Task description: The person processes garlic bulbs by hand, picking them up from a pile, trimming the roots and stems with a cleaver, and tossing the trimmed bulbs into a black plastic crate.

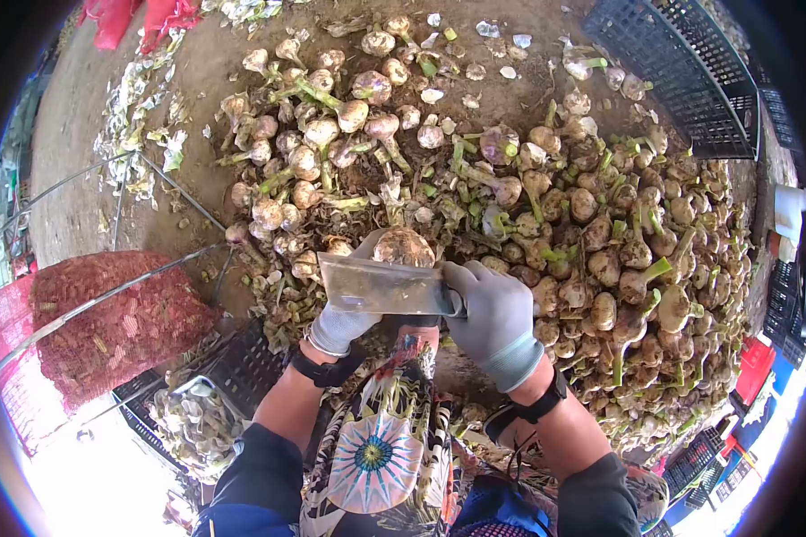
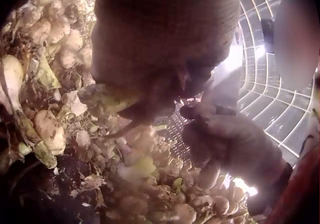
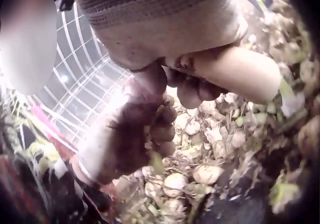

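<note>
In the head view my gloved right hand (image 1: 494, 313) grips a cleaver (image 1: 381, 288) whose broad blade lies sideways across the front of my left hand. My left hand (image 1: 338, 328), also gloved, holds a garlic bulb (image 1: 403, 247) just above the blade; the blade hides most of its fingers. A pale rounded handle (image 3: 240, 74) sticks out of the right hand in the right wrist view. There, the left hand (image 3: 120, 139) is close beside it. The left wrist view is dark around the left hand, with a green garlic stem (image 2: 112, 100) at its fingers.
A wide heap of garlic (image 1: 618, 259) with stems spreads ahead and to the right. Black plastic crates (image 1: 681, 72) stand at the upper right. A red mesh sack (image 1: 116, 327) lies on the left, behind thin metal rods (image 1: 107, 313). Below it, a container holds peelings (image 1: 197, 421).
</note>
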A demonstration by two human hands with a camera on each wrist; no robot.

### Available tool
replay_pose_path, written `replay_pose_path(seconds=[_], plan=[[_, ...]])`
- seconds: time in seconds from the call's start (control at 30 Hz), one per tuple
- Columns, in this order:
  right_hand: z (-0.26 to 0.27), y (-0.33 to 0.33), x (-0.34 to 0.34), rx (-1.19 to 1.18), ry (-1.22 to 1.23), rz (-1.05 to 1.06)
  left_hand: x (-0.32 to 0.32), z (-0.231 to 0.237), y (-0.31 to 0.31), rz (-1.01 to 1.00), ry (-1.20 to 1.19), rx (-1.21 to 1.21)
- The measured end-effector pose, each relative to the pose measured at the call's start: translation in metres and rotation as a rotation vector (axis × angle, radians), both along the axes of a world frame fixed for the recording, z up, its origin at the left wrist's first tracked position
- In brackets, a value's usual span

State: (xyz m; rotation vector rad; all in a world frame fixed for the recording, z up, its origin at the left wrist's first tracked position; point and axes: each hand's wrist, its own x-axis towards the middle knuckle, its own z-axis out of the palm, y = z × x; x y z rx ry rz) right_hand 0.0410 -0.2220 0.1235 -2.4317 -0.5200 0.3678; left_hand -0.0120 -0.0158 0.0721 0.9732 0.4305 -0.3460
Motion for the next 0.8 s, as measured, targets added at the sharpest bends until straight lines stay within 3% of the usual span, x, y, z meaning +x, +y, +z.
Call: replay_pose_path(seconds=[0.1, 0.17, 0.33, 0.43, 0.47, 0.53, 0.6, 0.67, 0.73, 0.77, 0.8], plan=[[0.010, 0.002, 0.002, -0.100, 0.053, 0.074, -0.001, -0.003, 0.004, -0.022, 0.002, 0.138], [0.013, 0.004, -0.001, -0.071, 0.033, 0.082, 0.008, 0.008, 0.006, -0.215, -0.098, 0.444], [0.021, 0.005, -0.004, -0.050, -0.003, 0.066, 0.011, 0.002, 0.009, -0.199, 0.049, 0.282], [0.018, 0.004, -0.004, -0.064, 0.003, 0.053, 0.002, -0.009, 0.009, -0.238, -0.097, 0.414], [0.017, 0.004, -0.004, -0.084, 0.018, 0.045, -0.003, -0.002, 0.004, -0.069, -0.028, 0.044], [0.014, 0.001, -0.001, -0.076, -0.005, 0.039, 0.001, 0.013, 0.000, 0.102, 0.040, -0.322], [0.010, -0.002, -0.001, -0.067, -0.021, 0.041, 0.017, 0.038, 0.000, -0.190, -0.041, 0.355], [0.000, -0.006, -0.002, -0.082, -0.035, -0.006, 0.017, 0.033, 0.001, -0.188, -0.143, 0.367], [-0.035, -0.025, 0.005, -0.143, 0.271, -0.293, 0.019, 0.050, 0.000, -0.420, -0.382, 0.536], [-0.038, -0.033, 0.013, -0.271, 0.340, -0.341, 0.021, 0.062, -0.003, -0.461, -0.362, 0.400], [-0.040, -0.041, 0.012, -0.025, 0.534, -0.427, 0.019, 0.059, -0.007, -0.398, -0.351, 0.363]])
